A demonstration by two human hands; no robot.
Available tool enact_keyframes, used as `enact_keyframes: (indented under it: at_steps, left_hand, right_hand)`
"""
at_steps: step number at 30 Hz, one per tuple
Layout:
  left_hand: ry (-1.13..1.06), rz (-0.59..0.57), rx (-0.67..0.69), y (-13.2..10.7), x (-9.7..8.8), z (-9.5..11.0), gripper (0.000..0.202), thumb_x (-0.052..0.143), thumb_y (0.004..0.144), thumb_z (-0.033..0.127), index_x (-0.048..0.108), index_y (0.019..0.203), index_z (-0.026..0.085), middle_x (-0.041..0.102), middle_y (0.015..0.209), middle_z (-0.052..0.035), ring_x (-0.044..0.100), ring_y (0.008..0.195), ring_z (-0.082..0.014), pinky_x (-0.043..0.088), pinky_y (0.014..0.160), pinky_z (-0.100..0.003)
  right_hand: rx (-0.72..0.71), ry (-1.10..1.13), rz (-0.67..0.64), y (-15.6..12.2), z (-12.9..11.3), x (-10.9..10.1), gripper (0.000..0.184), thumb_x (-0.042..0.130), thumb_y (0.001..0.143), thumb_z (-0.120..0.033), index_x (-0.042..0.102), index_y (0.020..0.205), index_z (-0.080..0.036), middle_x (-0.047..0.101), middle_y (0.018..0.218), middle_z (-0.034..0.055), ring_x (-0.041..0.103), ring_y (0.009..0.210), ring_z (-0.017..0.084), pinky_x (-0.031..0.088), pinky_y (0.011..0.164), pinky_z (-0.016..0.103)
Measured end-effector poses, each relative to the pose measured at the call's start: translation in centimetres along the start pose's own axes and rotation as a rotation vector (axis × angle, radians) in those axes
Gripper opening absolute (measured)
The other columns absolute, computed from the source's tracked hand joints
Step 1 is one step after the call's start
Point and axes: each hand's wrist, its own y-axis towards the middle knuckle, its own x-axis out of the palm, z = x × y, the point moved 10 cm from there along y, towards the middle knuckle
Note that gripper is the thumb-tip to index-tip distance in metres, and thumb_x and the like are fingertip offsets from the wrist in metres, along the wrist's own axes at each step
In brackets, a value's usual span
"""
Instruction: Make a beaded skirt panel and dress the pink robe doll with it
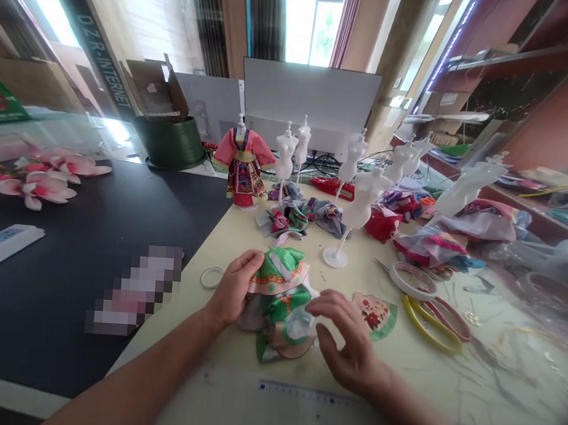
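Note:
A small green doll garment (283, 305) with an orange patterned trim and pale peach edging is bunched up low over the cream table top. My left hand (236, 283) pinches its upper left side between thumb and fingers. At the garment's right side hovers my right hand (344, 335), its fingers apart and curved, the fingertips close to the cloth; whether they touch it I cannot tell. Just beyond that hand lies a flat fan-shaped cloth piece (374, 315) with red flowers and a green border.
White mini mannequins stand behind, one bare in front (364, 198), another in a pink robe (246, 162). Yellow-handled scissors (431, 327), a tape roll (413, 281) and fabric scraps (288, 216) lie around. A ruler (306, 392) is nearest me; a white ring (211, 277) lies left.

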Motion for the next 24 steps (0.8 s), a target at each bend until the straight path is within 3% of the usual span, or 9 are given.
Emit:
enact_keyframes:
  at_steps: [3, 9, 17, 20, 24]
  left_hand:
    - [0.03, -0.052, 0.008, -0.6, 0.8, 0.1, 0.024, 0.07, 0.076, 0.039, 0.059, 0.075, 0.017, 0.06, 0.069, 0.0037, 0.058, 0.066, -0.01, 0.049, 0.062, -0.018]
    - [0.05, -0.13, -0.038, -1.7, 2.2, -0.1, 0.027, 0.068, 0.077, 0.042, 0.057, 0.077, 0.017, 0.058, 0.069, 0.0032, 0.056, 0.062, -0.0095, 0.048, 0.055, -0.017]
    - [0.065, -0.166, -0.05, -1.8, 2.7, -0.3, 0.026, 0.066, 0.079, 0.04, 0.058, 0.076, 0.016, 0.058, 0.07, 0.0021, 0.056, 0.065, -0.0097, 0.049, 0.06, -0.018]
    - [0.092, -0.153, -0.048, -1.7, 2.4, -0.2, 0.026, 0.065, 0.079, 0.041, 0.058, 0.077, 0.016, 0.059, 0.069, 0.0018, 0.056, 0.064, -0.0106, 0.05, 0.06, -0.02]
    - [0.137, -0.122, -0.028, -1.4, 2.0, -0.2, 0.027, 0.065, 0.078, 0.042, 0.057, 0.076, 0.016, 0.058, 0.066, 0.0029, 0.055, 0.063, -0.01, 0.049, 0.062, -0.02]
  right_hand:
    - [0.089, -0.115, 0.129, 0.7, 0.9, -0.9, 0.021, 0.052, 0.082, -0.007, 0.054, 0.097, -0.02, 0.06, 0.088, 0.0054, 0.056, 0.082, 0.019, 0.047, 0.071, 0.034]
    - [-0.027, -0.361, 0.028, 2.7, -0.5, 1.1, 0.017, 0.059, 0.082, -0.015, 0.056, 0.098, -0.017, 0.06, 0.091, 0.0094, 0.055, 0.086, 0.023, 0.047, 0.073, 0.038]
    - [-0.047, -0.283, 0.069, 2.9, -0.3, 1.0, 0.011, 0.056, 0.083, -0.009, 0.058, 0.089, -0.018, 0.06, 0.085, 0.0073, 0.052, 0.08, 0.02, 0.045, 0.073, 0.037]
    - [0.087, -0.11, 0.154, 2.9, 1.1, -0.1, 0.008, 0.054, 0.086, -0.012, 0.057, 0.083, -0.019, 0.059, 0.082, 0.0053, 0.054, 0.079, 0.018, 0.045, 0.071, 0.033]
    - [0.412, 0.207, 0.238, 2.1, 4.9, -1.2, 0.01, 0.057, 0.087, -0.023, 0.057, 0.078, -0.02, 0.059, 0.079, 0.001, 0.055, 0.076, 0.014, 0.043, 0.071, 0.029]
